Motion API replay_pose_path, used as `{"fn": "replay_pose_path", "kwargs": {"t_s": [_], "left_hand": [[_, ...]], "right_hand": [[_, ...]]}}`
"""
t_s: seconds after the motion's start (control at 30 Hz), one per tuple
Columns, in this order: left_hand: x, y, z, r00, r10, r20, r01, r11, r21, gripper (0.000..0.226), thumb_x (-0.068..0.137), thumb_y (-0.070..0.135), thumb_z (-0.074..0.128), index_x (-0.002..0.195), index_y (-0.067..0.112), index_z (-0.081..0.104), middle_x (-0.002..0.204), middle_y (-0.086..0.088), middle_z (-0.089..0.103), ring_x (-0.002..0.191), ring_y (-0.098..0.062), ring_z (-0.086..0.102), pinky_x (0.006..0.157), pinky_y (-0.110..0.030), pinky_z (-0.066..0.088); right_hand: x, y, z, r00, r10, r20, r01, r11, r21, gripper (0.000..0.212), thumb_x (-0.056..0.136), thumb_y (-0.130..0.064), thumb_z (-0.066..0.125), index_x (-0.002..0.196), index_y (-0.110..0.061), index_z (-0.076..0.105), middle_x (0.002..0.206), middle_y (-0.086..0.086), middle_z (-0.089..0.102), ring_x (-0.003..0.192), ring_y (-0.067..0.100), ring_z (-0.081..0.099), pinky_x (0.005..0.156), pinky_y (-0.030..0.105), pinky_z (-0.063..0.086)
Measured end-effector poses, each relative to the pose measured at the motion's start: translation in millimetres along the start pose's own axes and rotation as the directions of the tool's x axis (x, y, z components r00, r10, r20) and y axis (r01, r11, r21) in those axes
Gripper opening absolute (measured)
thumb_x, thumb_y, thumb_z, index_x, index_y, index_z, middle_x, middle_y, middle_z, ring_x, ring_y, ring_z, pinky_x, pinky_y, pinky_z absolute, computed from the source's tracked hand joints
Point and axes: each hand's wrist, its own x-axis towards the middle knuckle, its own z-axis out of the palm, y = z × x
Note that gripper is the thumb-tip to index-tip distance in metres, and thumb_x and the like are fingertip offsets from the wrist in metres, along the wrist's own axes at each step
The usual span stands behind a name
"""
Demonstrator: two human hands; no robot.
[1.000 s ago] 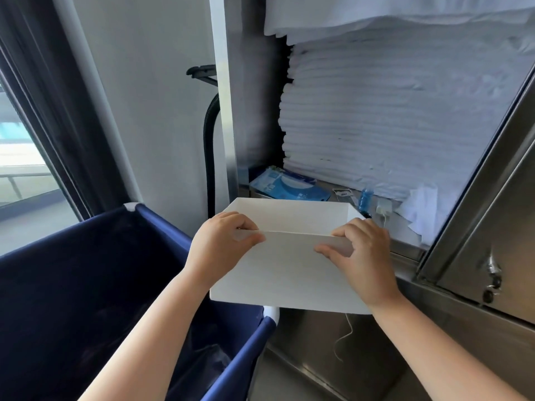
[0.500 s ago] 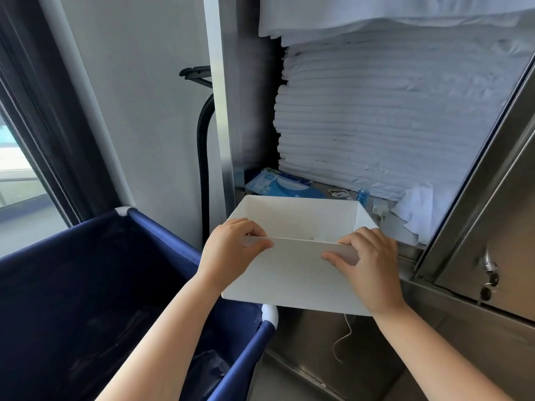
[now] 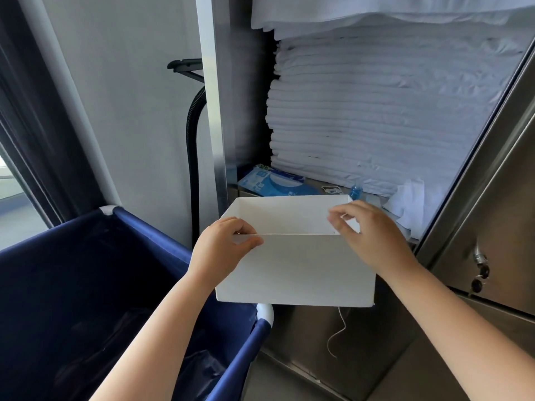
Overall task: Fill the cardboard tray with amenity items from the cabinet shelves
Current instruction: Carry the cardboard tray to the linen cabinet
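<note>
I hold a white cardboard tray [image 3: 295, 267] in front of the steel cabinet; what shows of its inside is bare. My left hand [image 3: 223, 247] pinches the top edge of the tray's near wall at its left end. My right hand [image 3: 373, 238] is at the tray's right corner, fingertips pinched on the top of the right wall. On the shelf just behind the tray lie a blue flat packet [image 3: 272, 183], a small sachet [image 3: 333, 190] and a small blue bottle [image 3: 355, 191].
A tall stack of folded white linen [image 3: 376, 111] fills the shelf above the small items, with crumpled white sheets [image 3: 411, 204] at its right. The open steel cabinet door [image 3: 492, 198] stands at the right. A blue fabric laundry cart [image 3: 86, 285] sits below left; a black hose [image 3: 192, 140] hangs beside the cabinet.
The tray has come closer to the shelf and tilted so more of its inside shows. My right hand has shifted from the near wall to the right corner.
</note>
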Motion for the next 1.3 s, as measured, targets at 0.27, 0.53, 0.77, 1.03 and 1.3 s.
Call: {"fn": "replay_pose_path", "kwargs": {"t_s": [0.27,0.53,0.77,1.03,1.3], "left_hand": [[4.6,-5.4,-0.2,0.999,0.038,0.015,-0.039,0.998,0.039,0.012,0.078,0.035,0.075,0.079,0.025,0.069,0.079,0.021,0.059,0.081,0.000,0.053,0.069,-0.013,0.038],[16.3,-1.1,-2.9,0.997,0.075,0.035,-0.078,0.993,0.084,0.011,0.077,0.035,0.076,0.079,0.027,0.070,0.081,0.020,0.063,0.085,-0.002,0.055,0.072,-0.011,0.039],[26.2,11.7,-7.9,0.996,0.044,0.079,-0.053,0.992,0.113,0.009,0.075,0.030,0.078,0.076,0.026,0.069,0.080,0.018,0.064,0.089,0.003,0.053,0.073,-0.005,0.037],[32.0,6.2,7.4,0.977,-0.023,0.213,-0.018,0.982,0.190,0.012,0.074,0.038,0.078,0.075,0.033,0.067,0.079,0.018,0.064,0.084,-0.001,0.058,0.074,-0.016,0.046],[52.4,-4.8,0.2,0.916,-0.161,0.368,0.068,0.965,0.253,0.035,0.066,0.049,0.079,0.098,0.047,0.064,0.112,0.024,0.056,0.110,0.010,0.044,0.089,-0.011,0.035]], "right_hand": [[66.7,35.0,9.7,0.952,0.126,0.280,-0.152,0.985,0.076,0.057,0.093,-0.048,0.050,0.145,-0.029,0.036,0.151,-0.006,0.035,0.137,0.012,0.035,0.107,0.029,0.031],[99.2,77.8,49.0,0.780,0.227,0.583,-0.111,0.967,-0.228,0.081,0.092,-0.056,0.048,0.153,-0.023,0.005,0.161,0.002,0.000,0.148,0.017,0.001,0.118,0.039,0.011],[102.2,104.5,52.3,0.782,0.234,0.578,-0.001,0.927,-0.374,0.074,0.095,-0.044,0.048,0.153,-0.024,0.006,0.160,0.003,0.012,0.145,0.025,0.017,0.113,0.042,0.027],[94.4,125.1,50.1,0.788,0.283,0.547,-0.018,0.898,-0.439,0.076,0.096,-0.044,0.045,0.152,-0.026,-0.003,0.158,0.009,0.011,0.144,0.032,0.014,0.108,0.047,0.032],[95.7,125.2,51.5,0.796,0.283,0.535,-0.007,0.889,-0.458,0.075,0.097,-0.046,0.041,0.152,-0.024,-0.006,0.157,0.009,0.013,0.143,0.031,0.017,0.105,0.046,0.034]]}}
